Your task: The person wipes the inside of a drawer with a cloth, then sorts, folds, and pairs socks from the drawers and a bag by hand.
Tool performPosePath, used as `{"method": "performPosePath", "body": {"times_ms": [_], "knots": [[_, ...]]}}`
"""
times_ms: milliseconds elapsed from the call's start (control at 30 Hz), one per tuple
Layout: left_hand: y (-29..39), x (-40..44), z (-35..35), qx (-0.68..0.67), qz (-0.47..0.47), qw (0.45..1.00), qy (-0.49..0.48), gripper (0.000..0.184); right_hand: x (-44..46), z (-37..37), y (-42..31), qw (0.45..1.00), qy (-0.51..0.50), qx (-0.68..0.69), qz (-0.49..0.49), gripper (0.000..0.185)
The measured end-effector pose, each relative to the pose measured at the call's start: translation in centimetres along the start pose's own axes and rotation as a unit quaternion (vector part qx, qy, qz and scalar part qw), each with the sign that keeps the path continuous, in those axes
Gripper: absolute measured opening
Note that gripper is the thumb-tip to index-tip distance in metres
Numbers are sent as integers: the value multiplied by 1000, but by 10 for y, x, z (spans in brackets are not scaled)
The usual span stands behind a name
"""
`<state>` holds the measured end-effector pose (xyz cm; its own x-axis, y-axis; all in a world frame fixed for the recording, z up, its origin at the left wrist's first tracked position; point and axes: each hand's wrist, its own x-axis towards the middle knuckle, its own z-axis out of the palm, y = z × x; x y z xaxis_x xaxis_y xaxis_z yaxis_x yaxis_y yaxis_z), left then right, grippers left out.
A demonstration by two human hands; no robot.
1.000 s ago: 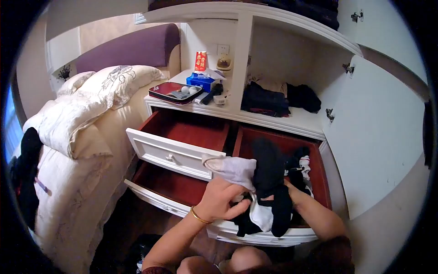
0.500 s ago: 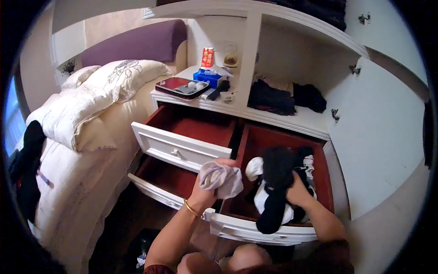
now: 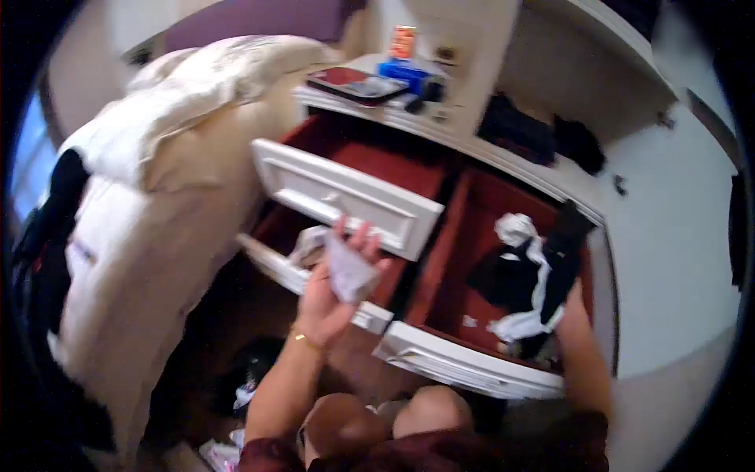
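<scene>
A pale lilac sock (image 3: 348,270) lies across the palm of my left hand (image 3: 326,295), above the lower left drawer (image 3: 275,263); the fingers curve around it. In the right drawer (image 3: 444,275), my right hand (image 3: 572,318) is at the right side, mostly behind dark cloth. It is against a black garment (image 3: 565,248) that stands up from the pile. White cloth (image 3: 515,228) and more black pieces lie beside it in that drawer. The fingers of my right hand are largely hidden and blurred.
The upper left drawer (image 3: 346,197) is pulled out. On the cabinet top are a red case (image 3: 354,85), a blue packet (image 3: 405,76) and a red-orange box (image 3: 403,43). A bed (image 3: 204,141) is at left, an open cabinet door (image 3: 668,236) at right. Dark items lie on the floor.
The view has tilted down and shifted left. My left hand has taken the lilac sock away from the right drawer towards the lower left one. The black cloth has moved to the right with my right hand.
</scene>
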<state>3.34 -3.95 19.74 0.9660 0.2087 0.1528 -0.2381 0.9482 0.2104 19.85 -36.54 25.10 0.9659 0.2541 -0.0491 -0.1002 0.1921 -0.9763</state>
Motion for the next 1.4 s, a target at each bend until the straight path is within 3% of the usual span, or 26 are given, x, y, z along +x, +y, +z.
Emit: {"method": "performPosePath", "body": {"times_ms": [400,433,500,533,567,600,633,733,833,900,933,967,1000,1033,1067,1100,1133,1167,1233,1333,1367,1400], "knots": [[3,-17,-17,13,-33,999,1,45,8,1,6,995,-26,86,45,28],[8,-25,-16,24,-19,999,33,45,8,-2,8,995,-25,83,43,29],[34,-41,-65,-31,-50,996,-74,44,7,-13,9,996,-29,68,40,30],[51,-55,-99,25,-4,998,-49,45,9,-18,10,997,-33,62,39,30],[70,-76,-99,147,68,985,52,45,14,-25,10,997,-38,57,40,31],[88,-96,-98,272,110,941,169,46,20,-30,13,996,-45,54,48,31],[102,-112,-81,440,150,821,333,45,27,-34,14,995,-54,52,58,32],[140,-170,-77,450,276,726,441,30,43,-47,15,993,-71,58,70,33],[163,-243,-85,484,242,693,475,18,46,-51,13,993,-72,57,73,35],[191,-297,-146,588,238,678,372,15,43,-46,15,992,-75,58,78,36],[186,-301,-141,719,183,564,362,11,43,-48,13,992,-76,58,80,37],[176,-304,-141,654,102,616,428,7,42,-46,13,992,-76,58,82,37],[172,-309,-144,733,9,568,374,17,40,-47,13,992,-74,58,82,38],[169,-315,-164,744,-90,537,388,22,34,-47,9,993,-71,55,81,39],[161,-319,-166,839,-77,437,317,26,27,-43,8,993,-67,58,83,39],[149,-301,-145,886,-135,307,320,29,19,-35,6,992,-68,66,83,40],[144,-275,-131,824,-131,357,419,30,12,-27,4,991,-67,75,86,41],[150,-280,-168,910,-10,282,305,28,6,-18,4,989,-70,91,91,41],[128,-206,-120,772,107,550,299,27,-3,-1,3,983,-85,119,110,43],[65,-102,-23,731,157,650,137,28,-8,11,4,970,-109,167,143,45],[45,-78,-2,693,122,707,69,35,-12,12,3,965,-116,179,150,45],[23,-54,22,695,104,712,9,44,-14,14,2,962,-122,188,156,46]]}}
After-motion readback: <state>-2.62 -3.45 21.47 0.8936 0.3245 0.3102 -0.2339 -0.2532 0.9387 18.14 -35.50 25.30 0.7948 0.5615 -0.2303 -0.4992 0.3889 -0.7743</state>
